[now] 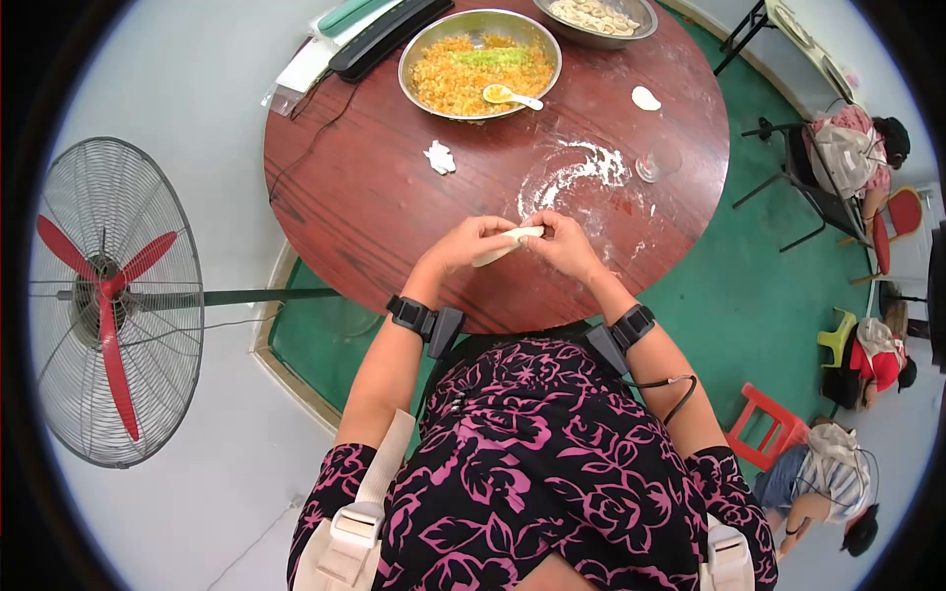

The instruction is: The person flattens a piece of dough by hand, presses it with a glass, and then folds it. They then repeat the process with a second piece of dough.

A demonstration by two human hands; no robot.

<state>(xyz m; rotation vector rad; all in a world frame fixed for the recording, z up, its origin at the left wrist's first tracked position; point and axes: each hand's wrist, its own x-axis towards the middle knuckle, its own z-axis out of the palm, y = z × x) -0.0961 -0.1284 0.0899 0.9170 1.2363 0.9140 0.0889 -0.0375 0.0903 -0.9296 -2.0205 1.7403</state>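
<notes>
On the wearer's side of the round, silver metal bowl (pixel 471 27) of orange-yellow filling (pixel 440 75), the left hand (pixel 463 246) and right hand (pixel 568 248) pinch a pale, elongated piece of dough (pixel 492 256) in narrow grips, equally near. Its long axis seemingly slants bowlward toward the right fingertips.

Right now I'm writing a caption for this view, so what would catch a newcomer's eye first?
Probably the big metal bowl of orange and green filling near the table's far edge, vivid against the dark red wood. Next, the standing fan with red blades at the left, and the white flour smeared just beyond the hands pinching pale dough.
</notes>
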